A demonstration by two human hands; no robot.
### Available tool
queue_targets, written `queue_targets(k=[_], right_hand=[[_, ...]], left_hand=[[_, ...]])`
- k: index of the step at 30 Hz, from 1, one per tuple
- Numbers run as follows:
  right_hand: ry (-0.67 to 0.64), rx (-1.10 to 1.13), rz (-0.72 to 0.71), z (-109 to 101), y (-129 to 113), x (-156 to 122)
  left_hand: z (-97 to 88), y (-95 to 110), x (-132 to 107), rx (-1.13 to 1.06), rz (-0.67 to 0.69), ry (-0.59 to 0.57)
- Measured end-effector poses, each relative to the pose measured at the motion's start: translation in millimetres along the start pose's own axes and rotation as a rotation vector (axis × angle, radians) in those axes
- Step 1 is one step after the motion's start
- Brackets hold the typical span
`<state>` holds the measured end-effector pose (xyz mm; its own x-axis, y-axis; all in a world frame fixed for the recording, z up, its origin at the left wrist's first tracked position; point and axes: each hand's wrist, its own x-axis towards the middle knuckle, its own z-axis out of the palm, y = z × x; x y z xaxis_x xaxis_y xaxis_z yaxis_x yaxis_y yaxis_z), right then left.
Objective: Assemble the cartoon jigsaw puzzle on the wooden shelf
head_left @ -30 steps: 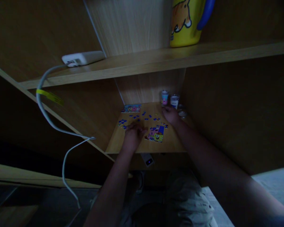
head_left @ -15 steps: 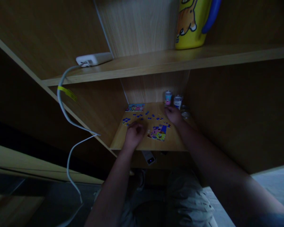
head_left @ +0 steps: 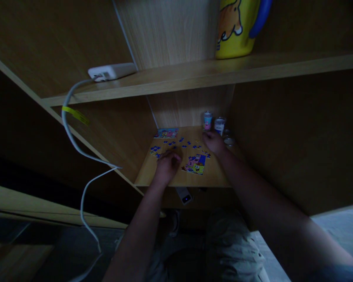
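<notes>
One puzzle patch [head_left: 195, 164] lies slantwise between left hand [head_left: 168, 165] and right hand [head_left: 214, 142].

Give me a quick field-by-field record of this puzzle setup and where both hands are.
Surface: wooden board, dimly lit
Left: left hand curled over loose blue puzzle pieces; grip unclear
Right: right hand at the back right, beside two small cups; hold unclear
Between the hands: joined cartoon section, lying flat
Back left: small cartoon picture
Upper shelf: yellow mug, white adapter with cable hanging down
</notes>
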<state>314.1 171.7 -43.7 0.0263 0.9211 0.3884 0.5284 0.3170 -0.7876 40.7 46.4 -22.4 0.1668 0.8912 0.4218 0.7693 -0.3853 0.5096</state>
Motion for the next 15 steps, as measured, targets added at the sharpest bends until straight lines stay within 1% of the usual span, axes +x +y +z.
queue_targets(k=[4,7,10,12,15], right_hand=[[0.004,-0.004,-0.011,0.8,1.1,-0.2],[0.005,0.000,-0.013,1.1,1.6,-0.5],[-0.004,0.001,-0.006,0.9,1.1,-0.9],[-0.010,-0.002,-0.012,0.5,0.7,-1.0],[-0.019,-0.007,-0.018,-0.3,-0.1,-0.7]], left_hand=[[0.8,-1.9,-0.3,-0.004,0.002,0.033],[1.7,-5.2,-0.9,-0.012,-0.023,0.132],[2.0,-7.0,-2.2,0.049,-0.091,0.214],[2.6,-6.5,-3.0,0.119,-0.108,0.202],[4.4,-4.6,-3.7,0.201,-0.099,0.135]])
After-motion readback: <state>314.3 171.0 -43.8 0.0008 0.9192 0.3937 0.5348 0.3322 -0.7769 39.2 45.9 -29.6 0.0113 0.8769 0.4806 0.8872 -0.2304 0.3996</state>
